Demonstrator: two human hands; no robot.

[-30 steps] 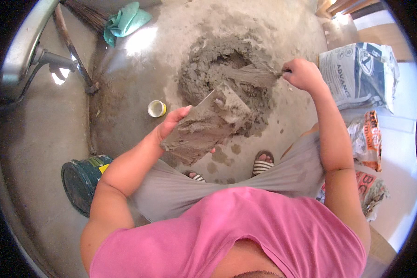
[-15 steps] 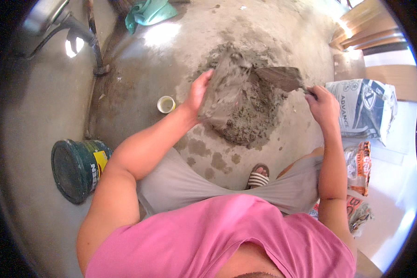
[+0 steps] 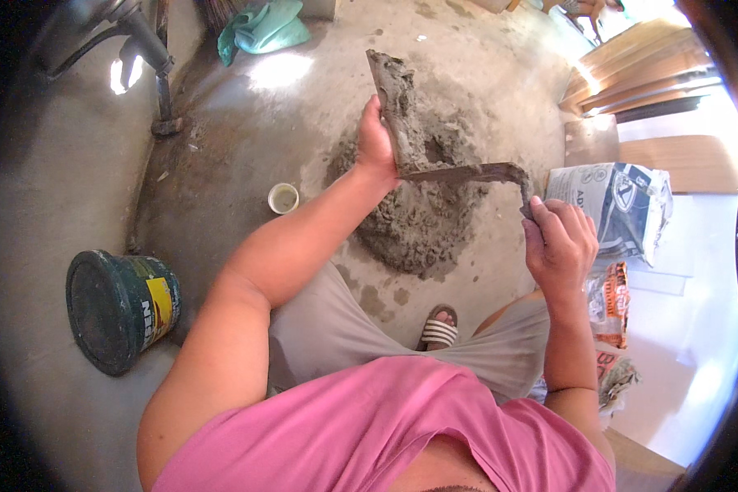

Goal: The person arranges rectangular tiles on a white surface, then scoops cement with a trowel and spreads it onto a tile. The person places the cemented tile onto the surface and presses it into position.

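My left hand [image 3: 375, 139] is closed around the edge of a mortar-smeared board [image 3: 388, 123]. It is tipped steeply, and wet mortar [image 3: 402, 90] clings to its right-hand face. My right hand [image 3: 562, 246] grips a trowel by its handle, which is mostly hidden in my fingers. The trowel blade [image 3: 467, 173] is seen almost edge-on, its tip meeting the near end of the board. Below both tools, a heap of wet grey mortar [image 3: 418, 238] lies on the concrete floor, a hollow showing near its top.
A small pale cup [image 3: 284, 198] stands left of the heap. A dark green bucket [image 3: 119, 307] is by the left wall. Cement bag [image 3: 607, 209], orange-and-white bag [image 3: 611, 303] and wooden boards [image 3: 640, 66] line the right. Green cloth [image 3: 266, 31] lies far left. My sandalled foot [image 3: 439, 328] is near the heap.
The board has tipped from facing up to standing steeply on edge. My right hand has come lower, and the trowel has moved left from over the heap's right side to the board's near end.
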